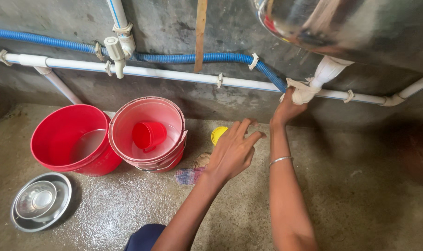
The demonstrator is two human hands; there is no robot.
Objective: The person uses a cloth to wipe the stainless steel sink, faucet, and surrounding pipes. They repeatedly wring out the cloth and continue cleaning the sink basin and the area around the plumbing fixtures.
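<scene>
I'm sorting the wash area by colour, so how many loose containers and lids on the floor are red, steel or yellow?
Red: 3, namely the bucket, the stacked tubs counted as one, and the mug.
Steel: 2 nested bowls.
Yellow: 1 lid, beyond the left hand.
Total: 6

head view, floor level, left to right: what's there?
Steel bowls → red bucket → stacked red buckets with a red cup inside → checked cloth → yellow lid → left hand → right hand gripping the white cloth on the pipe.
</scene>
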